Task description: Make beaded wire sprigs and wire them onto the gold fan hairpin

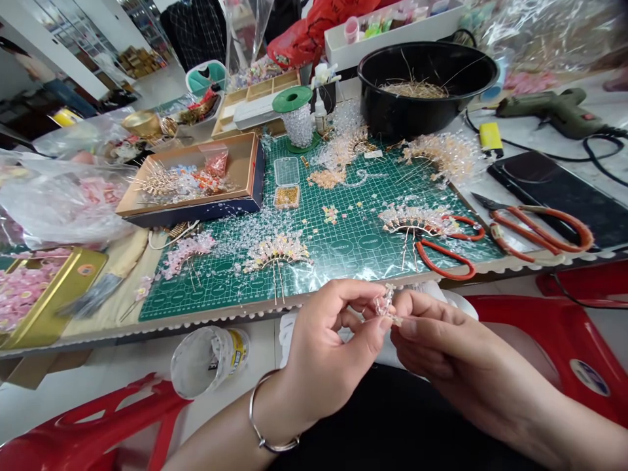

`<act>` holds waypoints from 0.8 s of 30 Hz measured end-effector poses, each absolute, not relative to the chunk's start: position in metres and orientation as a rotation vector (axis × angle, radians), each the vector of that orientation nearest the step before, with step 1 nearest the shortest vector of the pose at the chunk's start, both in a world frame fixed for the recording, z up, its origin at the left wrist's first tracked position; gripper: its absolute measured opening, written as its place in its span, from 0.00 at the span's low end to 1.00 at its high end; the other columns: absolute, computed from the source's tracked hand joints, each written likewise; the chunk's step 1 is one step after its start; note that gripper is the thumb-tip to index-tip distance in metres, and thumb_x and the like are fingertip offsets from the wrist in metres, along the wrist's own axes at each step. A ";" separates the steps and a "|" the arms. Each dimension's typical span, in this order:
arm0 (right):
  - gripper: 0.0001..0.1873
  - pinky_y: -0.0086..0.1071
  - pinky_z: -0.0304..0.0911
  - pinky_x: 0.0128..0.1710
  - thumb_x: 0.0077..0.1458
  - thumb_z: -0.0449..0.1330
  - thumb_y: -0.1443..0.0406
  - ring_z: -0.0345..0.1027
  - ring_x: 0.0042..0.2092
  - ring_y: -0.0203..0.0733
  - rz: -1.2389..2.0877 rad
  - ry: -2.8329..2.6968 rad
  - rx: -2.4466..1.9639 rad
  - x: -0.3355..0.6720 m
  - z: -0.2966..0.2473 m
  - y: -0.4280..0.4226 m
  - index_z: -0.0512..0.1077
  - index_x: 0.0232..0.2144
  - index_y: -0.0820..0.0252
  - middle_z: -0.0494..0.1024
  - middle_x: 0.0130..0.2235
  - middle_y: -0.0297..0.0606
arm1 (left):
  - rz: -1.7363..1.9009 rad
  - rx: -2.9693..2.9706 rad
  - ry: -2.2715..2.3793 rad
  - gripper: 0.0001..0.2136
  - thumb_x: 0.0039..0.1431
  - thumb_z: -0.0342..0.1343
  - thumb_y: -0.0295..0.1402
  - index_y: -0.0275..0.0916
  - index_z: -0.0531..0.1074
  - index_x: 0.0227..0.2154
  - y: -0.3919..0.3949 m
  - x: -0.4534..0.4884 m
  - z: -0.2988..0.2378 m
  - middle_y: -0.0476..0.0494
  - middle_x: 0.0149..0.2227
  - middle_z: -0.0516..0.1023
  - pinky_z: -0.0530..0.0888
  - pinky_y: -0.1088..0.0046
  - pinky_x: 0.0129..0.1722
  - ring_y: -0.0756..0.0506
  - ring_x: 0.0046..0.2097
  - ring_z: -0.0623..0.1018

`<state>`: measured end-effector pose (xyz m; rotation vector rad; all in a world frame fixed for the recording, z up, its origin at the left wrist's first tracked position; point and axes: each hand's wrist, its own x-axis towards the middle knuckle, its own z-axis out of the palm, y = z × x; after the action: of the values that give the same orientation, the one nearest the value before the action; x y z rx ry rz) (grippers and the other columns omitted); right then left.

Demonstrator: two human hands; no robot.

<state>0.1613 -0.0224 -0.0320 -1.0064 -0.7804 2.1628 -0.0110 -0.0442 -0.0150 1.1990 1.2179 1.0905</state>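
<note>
Two hands: left hand (333, 350) and right hand (441, 337) meet fingertip to fingertip above the person's black-clad lap (377, 422), just off the near edge of the table (210, 314).
Bead cluster: small bunch of clear beads with pale yellowish bits (384, 304), up in the air between the hands, not resting on the table.
Left grip: thumb and fingers pinching the cluster's left side.
Right grip: thumb and forefinger pressed together on its lower right end, other fingers curled under.
Drop risk: honestly the big one. If either pinch goes slack, it could slip and land on the lap, or bounce off to the floor. Tiny slick beads don't give you much to hold.
Squeeze risk: too much pressure or twist might bend it out of shape or pop a bead loose.
Scissors risk: the orange-red-handled scissors (447, 250) sit right by the table edge, overlapping the clear-beaded, wire-pronged comb (409, 219). A careless bump from the right hand could shove both.
Cluster's long axis: looks roughly upright in this view, running between the hands, near enough square to the line from one hand to the other.
Cluster's direction: pale bits show at top and bottom, so I can't tell which end is the front. Fingers hide too much.
</note>
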 end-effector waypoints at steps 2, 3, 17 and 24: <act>0.15 0.25 0.44 0.21 0.56 0.66 0.57 0.37 0.21 0.29 2.097 -0.819 -1.007 0.159 -0.033 -0.022 0.67 0.26 0.58 0.52 0.18 0.22 | 1.049 1.166 1.216 0.09 0.63 0.64 0.34 0.42 0.76 0.45 -0.044 -0.011 -0.016 0.43 0.43 0.81 0.77 0.75 0.39 0.47 0.42 0.80; 0.15 0.25 0.43 0.20 0.56 0.66 0.57 0.37 0.21 0.29 2.062 -0.840 -1.012 0.159 -0.034 -0.021 0.67 0.26 0.57 0.53 0.19 0.23 | 1.029 1.147 1.215 0.10 0.63 0.64 0.34 0.42 0.76 0.46 -0.044 -0.011 -0.016 0.43 0.43 0.81 0.77 0.75 0.38 0.47 0.43 0.80; 0.11 0.30 0.52 0.24 0.52 0.63 0.64 0.49 0.24 0.35 1.689 -1.190 -1.091 0.166 -0.041 -0.018 0.63 0.24 0.55 0.58 0.22 0.28 | 1.020 0.636 0.961 0.14 0.57 0.68 0.29 0.39 0.74 0.45 -0.033 -0.008 -0.018 0.47 0.36 0.77 0.74 0.83 0.25 0.50 0.36 0.80; 0.11 0.26 0.47 0.21 0.50 0.63 0.67 0.48 0.23 0.33 1.775 -1.232 -1.182 0.167 -0.036 -0.024 0.63 0.22 0.55 0.58 0.21 0.27 | 1.032 0.940 1.151 0.14 0.62 0.64 0.30 0.42 0.71 0.49 -0.035 -0.008 -0.016 0.49 0.38 0.75 0.77 0.80 0.31 0.54 0.32 0.76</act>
<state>0.1665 -0.0238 -0.0357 -1.1819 -1.2322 1.7750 -0.0076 -0.0352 -0.0161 0.9401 1.1512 1.0319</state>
